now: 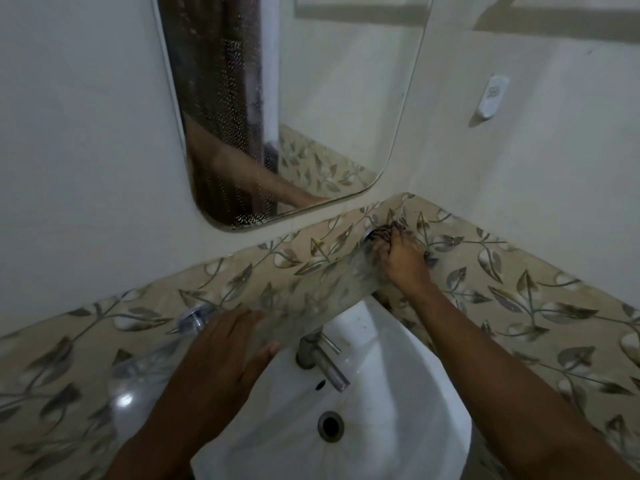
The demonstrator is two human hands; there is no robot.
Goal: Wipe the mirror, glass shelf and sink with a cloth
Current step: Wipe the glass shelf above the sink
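Glass shelf (311, 282) is fixed in the corner of the room, above the white sink (398, 410), and through it the leaf-pattern tiles (519, 299) are visible. Seen from the centre of the picture, the shelf runs from about 8 o'clock up to about 1 o'clock, between two round metal brackets, one (194, 318) at its left end and one (369, 233) at its far right end. The right hand (401, 258) is at the far end of the shelf, at about 2 o'clock, and its fingers are curled around a small dark cloth (389, 232), which touches the shelf just beside the right bracket. The left hand (221, 344) lies flat on the near part of the shelf, at about 7 o'clock; its fingers are straight and close together, the thumb is spread to the right, and it holds nothing. The sink is below the shelf, at 6 o'clock, with a metal tap (322, 358) at its back rim and a round drain (330, 426) in the bottom of the bowl. The mirror (294, 98) hangs on the left wall at 12 o'clock; its lower left part is covered with small water drops, and it reflects a forearm. On the right wall, at about 2 o'clock and well apart from the shelf, there is a small white holder (491, 97).
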